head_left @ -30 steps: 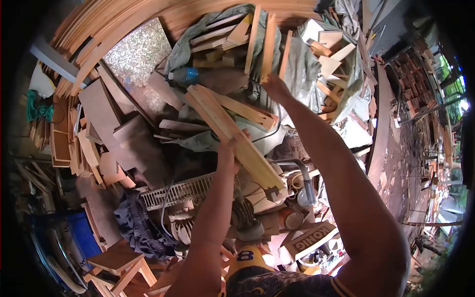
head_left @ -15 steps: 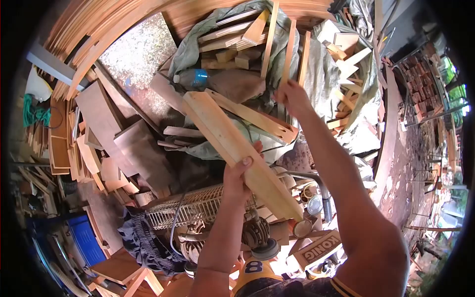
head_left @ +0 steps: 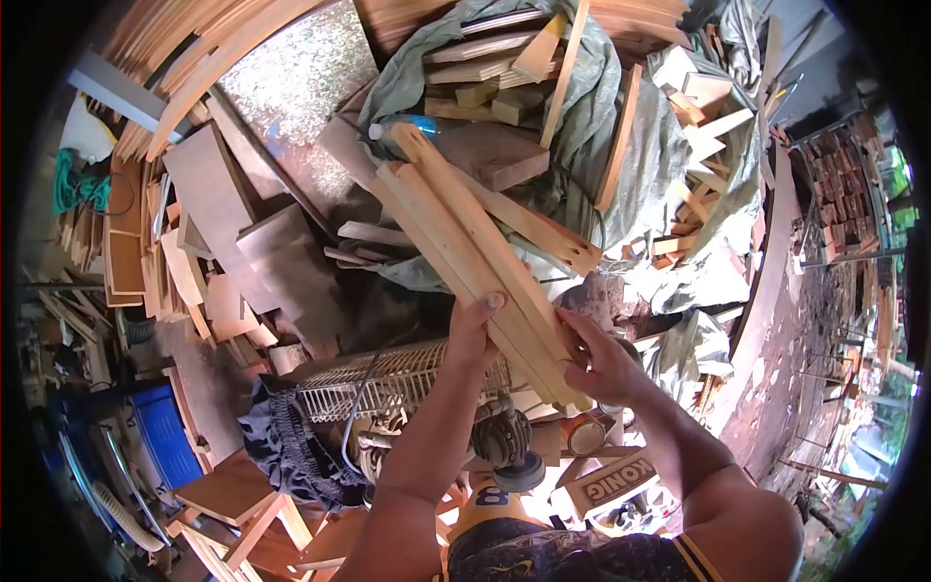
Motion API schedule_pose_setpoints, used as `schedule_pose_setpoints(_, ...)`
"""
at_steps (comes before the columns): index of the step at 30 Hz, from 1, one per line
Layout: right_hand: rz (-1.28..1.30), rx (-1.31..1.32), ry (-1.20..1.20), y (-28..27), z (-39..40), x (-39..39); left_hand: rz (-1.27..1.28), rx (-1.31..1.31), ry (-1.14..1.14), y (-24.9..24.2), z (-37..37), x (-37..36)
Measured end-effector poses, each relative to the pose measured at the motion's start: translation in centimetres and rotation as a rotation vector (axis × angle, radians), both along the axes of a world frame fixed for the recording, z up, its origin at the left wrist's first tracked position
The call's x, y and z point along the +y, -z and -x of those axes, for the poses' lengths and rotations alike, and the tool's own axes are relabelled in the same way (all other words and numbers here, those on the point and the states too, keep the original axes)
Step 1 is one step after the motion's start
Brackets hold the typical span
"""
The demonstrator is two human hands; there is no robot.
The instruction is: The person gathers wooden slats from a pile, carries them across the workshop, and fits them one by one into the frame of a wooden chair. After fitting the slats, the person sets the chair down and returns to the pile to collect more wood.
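My left hand [head_left: 473, 328] is closed round a bundle of long pale wooden strips [head_left: 465, 257], its thumb on top. The strips lie side by side and slant from upper left to lower right. On their right side, near the lower end, my right hand [head_left: 601, 364] holds a strip [head_left: 490, 238] against the others, with thumb and fingers round its edge. This strip has a dark notch or hole at its upper end. Beyond the bundle lies another holed wooden strip [head_left: 543, 231].
A grey-green tarp [head_left: 582, 126] holds wood offcuts and a blue-labelled bottle [head_left: 412, 126]. Brown boards [head_left: 208, 184] lean at the left. Below are a wire rack [head_left: 388, 388], a sander-like tool [head_left: 504, 446] and a KONIG box [head_left: 611, 482]. A blue container [head_left: 167, 441] stands lower left.
My right hand has come down from the tarp to the bundle, and a notched strip now lies along its right side. The view has shifted slightly.
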State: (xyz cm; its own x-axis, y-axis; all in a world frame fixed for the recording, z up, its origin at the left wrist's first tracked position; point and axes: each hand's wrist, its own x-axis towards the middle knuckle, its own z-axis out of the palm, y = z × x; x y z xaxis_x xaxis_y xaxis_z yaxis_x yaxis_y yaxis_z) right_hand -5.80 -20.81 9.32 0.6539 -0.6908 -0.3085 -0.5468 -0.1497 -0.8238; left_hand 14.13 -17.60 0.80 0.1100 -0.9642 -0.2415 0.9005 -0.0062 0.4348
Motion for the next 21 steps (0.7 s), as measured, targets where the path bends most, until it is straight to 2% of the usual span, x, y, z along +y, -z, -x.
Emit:
schedule_pose_setpoints(3,-0.074,0.0,-0.066,0.5,0.0,-0.9,0.003,0.016,0.02,0.6,-0.4,0.1)
schedule_pose_setpoints(5,-0.215,0.075,-0.145,0.0,-0.3,-2.3,0.013,0.017,0.054,1.0,-0.4,0.0)
schedule_pose_setpoints(8,-0.258,0.094,-0.246,-0.4,-1.0,-4.0,0.093,0.088,0.034,0.6,-0.4,-0.1)
schedule_pose_setpoints(10,-0.19,0.116,-0.308,0.2,-1.2,-5.0,0.332,0.36,0.06,-0.7,-0.7,-0.4)
schedule_pose_setpoints(12,-0.319,0.112,-0.332,0.1,-1.6,-5.7,0.284,0.336,0.056,-0.9,-0.9,-0.5)
schedule_pose_setpoints(16,-0.394,0.158,-0.352,-1.1,-2.4,-6.4,0.257,0.3,0.041,0.2,-0.8,-0.5)
schedule_pose_setpoints(18,-0.477,0.179,-0.56,-1.7,-3.1,-7.9,0.294,0.288,0.045,1.9,-0.8,-0.3)
schedule_pose_setpoints(20,-0.185,0.063,-0.843,4.7,-2.7,-15.1,0.332,0.279,0.049,2.2,-0.6,-0.4)
schedule_pose_setpoints(21,-0.516,0.08,-0.149,2.0,-5.7,-17.7,0.25,0.289,0.023,1.8,-0.4,-0.4)
